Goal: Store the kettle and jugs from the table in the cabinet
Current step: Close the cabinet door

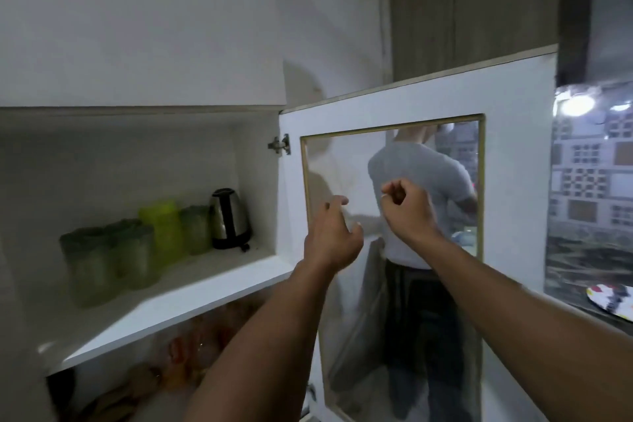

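The steel kettle (228, 218) with a black base stands at the back right of the open cabinet's upper shelf (178, 298). Several green jugs (137, 250) stand in a row to its left, one bright lime (163, 229). Both my hands are raised in front of the open cabinet door (513, 154), to the right of the shelf. My left hand (334, 236) has loosely spread fingers and holds nothing. My right hand (406, 207) is curled into a fist with nothing in it. Neither hand touches the kettle or the jugs.
The door's glass pane (394, 216) reflects a person in a grey shirt. A lower shelf holds blurred orange items (181, 353). At far right a patterned plate (613, 298) lies on a counter. A hinge (281, 144) sits at the door's inner edge.
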Demonstrator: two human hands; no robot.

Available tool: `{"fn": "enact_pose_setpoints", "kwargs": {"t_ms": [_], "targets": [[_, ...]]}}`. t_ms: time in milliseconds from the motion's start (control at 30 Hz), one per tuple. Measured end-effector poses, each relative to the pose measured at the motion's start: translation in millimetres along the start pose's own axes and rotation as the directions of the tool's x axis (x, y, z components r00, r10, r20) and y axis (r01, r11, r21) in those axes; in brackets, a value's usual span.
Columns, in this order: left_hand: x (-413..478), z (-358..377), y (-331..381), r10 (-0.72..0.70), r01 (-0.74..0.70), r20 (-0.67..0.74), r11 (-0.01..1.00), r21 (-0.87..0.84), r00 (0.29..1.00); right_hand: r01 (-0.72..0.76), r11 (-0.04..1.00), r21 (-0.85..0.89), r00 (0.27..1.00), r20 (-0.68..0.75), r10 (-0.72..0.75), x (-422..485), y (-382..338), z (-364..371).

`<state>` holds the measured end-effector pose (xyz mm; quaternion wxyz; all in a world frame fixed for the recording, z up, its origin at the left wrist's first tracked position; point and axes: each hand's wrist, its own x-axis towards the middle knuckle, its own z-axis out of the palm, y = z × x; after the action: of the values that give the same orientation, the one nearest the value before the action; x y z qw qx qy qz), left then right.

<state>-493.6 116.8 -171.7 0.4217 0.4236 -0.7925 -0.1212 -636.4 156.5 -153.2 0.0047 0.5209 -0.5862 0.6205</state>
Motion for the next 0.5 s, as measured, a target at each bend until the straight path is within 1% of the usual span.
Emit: {"fn": "enact_pose_setpoints", "kwargs": {"t_ms": [100,167,233,300,333,367,433,467,500], "targets": [[7.0,44.9,70.0,0.137,-0.137,-0.018,0.990,-0.019,0.990,0.070,0.994,-0.082,0.986,-0.143,-0.081,8.0,7.9,-78.8],[7.3,72.9,112.2,0.217,-0.216,-0.052,0.976,0.008,0.975,0.089,0.990,-0.112,0.959,-0.258,-0.115,11.2,13.1,-125.0],[2.2,97.3,147.4,0.289,-0.284,-0.085,0.957,0.059,0.954,0.067,0.991,-0.116,0.924,-0.369,-0.106,14.3,19.3,-163.0],[-8.0,116.8,173.0,0.368,-0.359,-0.074,0.926,0.114,0.927,0.014,0.995,-0.095,0.902,-0.428,-0.054,18.9,28.2,-191.2],[-14.1,125.1,181.8,0.401,-0.391,-0.053,0.910,0.138,0.915,-0.027,0.997,-0.077,0.910,-0.414,-0.007,21.3,32.7,-201.2],[-18.7,131.9,186.4,0.421,-0.412,-0.030,0.898,0.154,0.907,-0.067,0.997,-0.035,0.932,-0.359,0.050,23.3,36.4,-207.0],[-25.0,141.7,192.7,0.414,-0.407,-0.008,0.898,0.168,0.910,-0.156,0.978,0.138,0.966,-0.183,0.180,27.1,43.3,-213.2],[-26.4,143.3,193.2,0.396,-0.390,0.002,0.905,0.171,0.918,-0.200,0.953,0.227,0.968,-0.108,0.229,26.9,45.9,-212.8],[-26.9,143.0,192.5,0.381,-0.378,0.016,0.908,0.179,0.924,-0.227,0.934,0.275,0.965,-0.067,0.254,26.3,50.8,-210.8]]}}
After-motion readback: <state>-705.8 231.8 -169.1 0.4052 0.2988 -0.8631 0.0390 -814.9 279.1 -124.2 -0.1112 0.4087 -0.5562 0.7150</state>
